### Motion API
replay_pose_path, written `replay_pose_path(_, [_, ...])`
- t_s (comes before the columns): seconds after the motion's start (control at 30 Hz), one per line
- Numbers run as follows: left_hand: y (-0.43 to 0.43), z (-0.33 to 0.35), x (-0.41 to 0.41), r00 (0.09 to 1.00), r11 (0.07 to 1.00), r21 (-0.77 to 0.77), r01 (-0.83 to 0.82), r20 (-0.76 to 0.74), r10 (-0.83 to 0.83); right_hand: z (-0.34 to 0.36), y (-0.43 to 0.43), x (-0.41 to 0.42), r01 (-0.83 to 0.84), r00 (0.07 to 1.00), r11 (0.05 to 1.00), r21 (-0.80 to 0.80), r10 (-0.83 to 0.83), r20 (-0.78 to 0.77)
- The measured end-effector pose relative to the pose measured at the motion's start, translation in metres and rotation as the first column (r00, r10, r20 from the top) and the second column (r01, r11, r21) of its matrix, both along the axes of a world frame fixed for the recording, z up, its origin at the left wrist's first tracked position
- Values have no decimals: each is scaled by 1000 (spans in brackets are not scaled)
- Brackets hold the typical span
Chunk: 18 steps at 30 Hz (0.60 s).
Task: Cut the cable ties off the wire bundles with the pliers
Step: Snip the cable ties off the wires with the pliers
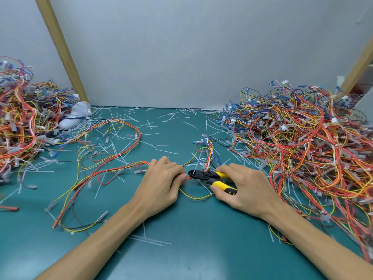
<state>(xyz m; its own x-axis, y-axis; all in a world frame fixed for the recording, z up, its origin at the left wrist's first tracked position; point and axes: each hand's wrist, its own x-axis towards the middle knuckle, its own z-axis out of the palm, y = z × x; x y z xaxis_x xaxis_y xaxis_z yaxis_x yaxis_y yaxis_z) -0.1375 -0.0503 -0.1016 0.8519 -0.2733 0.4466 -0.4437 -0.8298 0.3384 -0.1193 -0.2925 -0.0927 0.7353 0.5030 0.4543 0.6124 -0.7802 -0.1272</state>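
Offcuts of cable ties (166,151) litter green table (201,239) below grey wall (181,57).

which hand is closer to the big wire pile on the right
Right. The right hand, gripping the pliers, sits just beside the big wire pile; the left hand lies farther off, beyond the pliers, pinching a wire bundle.

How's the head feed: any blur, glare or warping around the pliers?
Head view: pliers, the right hand gripping them and the left hand pinching the wires are sharp at centre; fisheye tilts the posts outward; both piles soften toward the edges; pale sheen on the mat lower left; soft shadows only.
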Motion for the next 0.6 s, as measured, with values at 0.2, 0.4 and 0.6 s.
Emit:
replay_pose_path(0.2, [0, 1, -1, 1000, 1000, 4, -4, -2, 4, -4, -3, 3, -18, 999, 999, 31, 16, 38])
replay_pose_path(0.4, [0, 0, -1, 1000, 1000, 15, -19, -13, 19, -2, -5, 4, -22, 999, 1000, 2, 21, 45])
replay_pose_path(0.6, [0, 1, -2, 999, 999, 41, -17, -27, 18, 3, -2, 2, -2, 999, 1000, 4, 2, -39])
